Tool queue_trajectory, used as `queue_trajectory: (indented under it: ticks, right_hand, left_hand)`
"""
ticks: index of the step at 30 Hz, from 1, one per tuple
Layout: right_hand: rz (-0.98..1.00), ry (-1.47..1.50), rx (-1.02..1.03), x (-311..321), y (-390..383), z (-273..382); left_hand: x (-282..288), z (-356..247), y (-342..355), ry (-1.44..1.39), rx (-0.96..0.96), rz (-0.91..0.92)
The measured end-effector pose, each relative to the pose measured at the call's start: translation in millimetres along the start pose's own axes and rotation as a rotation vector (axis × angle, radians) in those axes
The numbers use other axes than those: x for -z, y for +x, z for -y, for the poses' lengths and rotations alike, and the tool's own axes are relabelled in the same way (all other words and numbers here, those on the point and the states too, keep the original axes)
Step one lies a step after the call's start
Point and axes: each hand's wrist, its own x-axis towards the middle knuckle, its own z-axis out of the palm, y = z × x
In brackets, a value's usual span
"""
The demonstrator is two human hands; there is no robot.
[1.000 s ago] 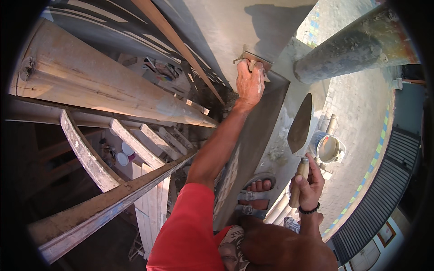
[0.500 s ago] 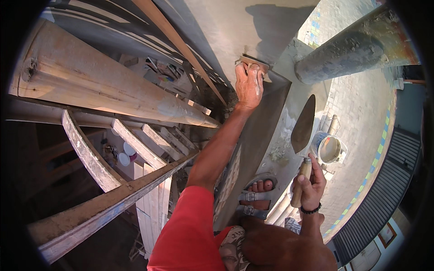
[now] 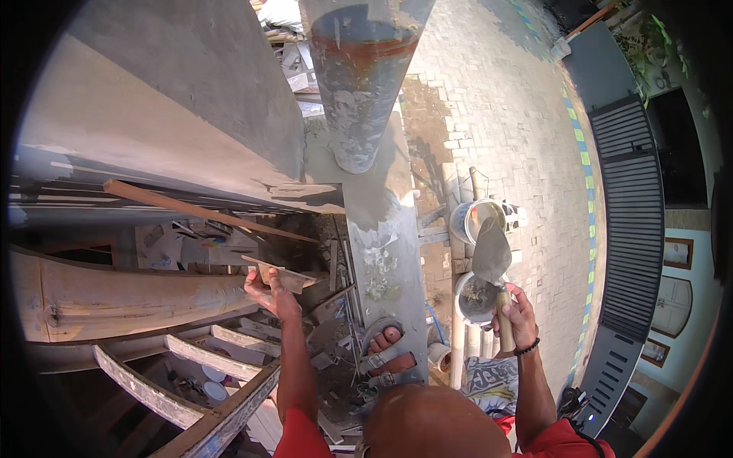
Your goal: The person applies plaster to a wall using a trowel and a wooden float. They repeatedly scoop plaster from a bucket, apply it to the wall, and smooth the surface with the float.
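My left hand (image 3: 275,298) is closed around a small flat plastering float (image 3: 284,278), held out beside the big bamboo pole. The float is apart from the grey plastered wall. In my right hand (image 3: 523,319) is the wooden handle of a pointed trowel (image 3: 491,250), its blade directed away from me. Below that blade, on the right, are a bucket (image 3: 458,221) and, nearer me, a second bucket (image 3: 475,305) with grey mortar inside. A thick round post (image 3: 357,99), smeared with cement, stands on the wet-patched ledge (image 3: 382,259) ahead.
My sandalled foot (image 3: 385,351) rests on the narrow ledge. At left lie a large bamboo pole (image 3: 145,298), a wooden ladder-like frame (image 3: 214,355) and a slanting wooden strip (image 3: 206,210). Rubble fills the gap beneath. Paving (image 3: 527,175) and a dark slatted gate (image 3: 626,221) are at right.
My left hand has come off the plastered wall with the float and moved left and nearer. The view has swung right, showing the mortar bucket. My right hand still grips the trowel.
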Motion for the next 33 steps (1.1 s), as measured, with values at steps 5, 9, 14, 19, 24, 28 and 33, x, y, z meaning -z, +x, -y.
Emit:
queue_trajectory:
  ticks: [5, 9, 14, 19, 24, 28, 33]
  right_hand:
    - [-0.219, 0.26, -0.176, 74.5, 33.5, -27.9]
    - [-0.274, 0.297, -0.345, 105.8, 47.8, -62.5]
    - [-0.359, 0.325, -0.426, 132.1, 46.2, -120.7]
    - [-0.369, 0.198, -0.597, 137.8, 44.0, -141.2]
    - [-0.439, 0.124, -0.802, 180.1, 59.7, -235.3]
    - [-0.476, -0.001, -0.642, 147.2, 43.1, -214.3]
    - [-0.431, -0.07, -0.399, 124.4, 56.8, -145.8]
  left_hand:
    - [10.4, -35.6, -21.6, -0.317, 0.418, 0.087]
    - [30.0, -37.5, -16.4, -0.461, 0.58, 0.3]
    - [27.5, -90.9, -21.8, -0.506, 0.556, 0.478]
    - [5.0, -133.1, -39.7, -0.392, 0.496, 0.45]
    - [-25.0, -149.0, -61.5, -0.148, 0.367, 0.502]
    - [-31.1, -164.5, -67.0, -0.007, 0.297, 0.448]
    - [-33.0, -159.3, -68.3, 0.199, -0.05, 0.717]
